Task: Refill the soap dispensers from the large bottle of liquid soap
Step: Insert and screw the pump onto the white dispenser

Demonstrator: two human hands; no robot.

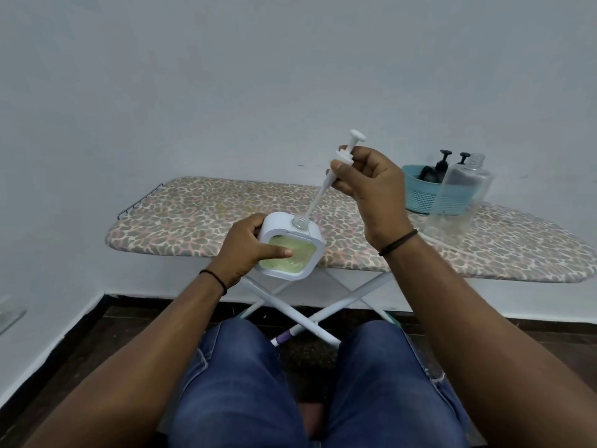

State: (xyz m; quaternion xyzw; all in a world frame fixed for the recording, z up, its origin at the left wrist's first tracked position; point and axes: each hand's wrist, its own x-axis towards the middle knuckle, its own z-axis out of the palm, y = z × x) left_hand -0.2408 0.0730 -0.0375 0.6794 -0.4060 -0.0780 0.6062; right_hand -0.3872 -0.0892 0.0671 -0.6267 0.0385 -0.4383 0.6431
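Observation:
My left hand (pixel 250 248) grips a square white soap dispenser (pixel 290 245) with a clear front window showing pale green liquid, tilted toward me in front of the ironing board. Its round neck (pixel 299 222) is uncapped. My right hand (pixel 371 185) pinches a white pump head (pixel 347 153) above it. The pump's thin white tube (pixel 315 202) slants down with its tip at the neck. A large clear bottle (pixel 460 195), uncapped, stands on the board at the right and looks nearly drained.
An ironing board (pixel 200 208) with a leopard-print cover runs across in front of a white wall. A teal basket (pixel 420 192) at its right holds dark pump-topped dispensers (pixel 441 163). My knees in blue jeans (pixel 239 383) are below, over a dark floor.

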